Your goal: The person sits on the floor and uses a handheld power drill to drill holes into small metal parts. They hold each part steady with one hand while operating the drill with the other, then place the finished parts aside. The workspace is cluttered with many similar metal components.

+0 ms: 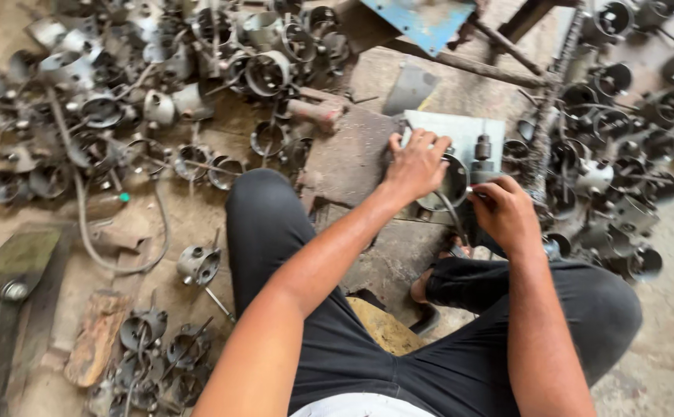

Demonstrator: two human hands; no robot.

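Scrap-strewn floor, both hands (pixel 460 189) closed on a metal ring (pixel 451 184).

Left hand (pixel 416 166) fingers curled palm-down, right hand (pixel 505 212) clenched, forearms outstretched

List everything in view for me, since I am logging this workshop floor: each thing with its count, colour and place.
Metal ring part: one, dark grey, on the jig plate under both hands.
Jig plate: one, pale grey, centre floor.
Ring parts, left pile: too many to count, grey, upper left.
Ring parts, right pile: many, dark grey, right side.
Loose ring parts: several, grey, lower left.
Blue metal plate: one, top centre.
Wood block: one, brown, lower left.
Hose: one, grey, left.
Left hand: pressing on the ring part.
Right hand: gripping beside the ring part.
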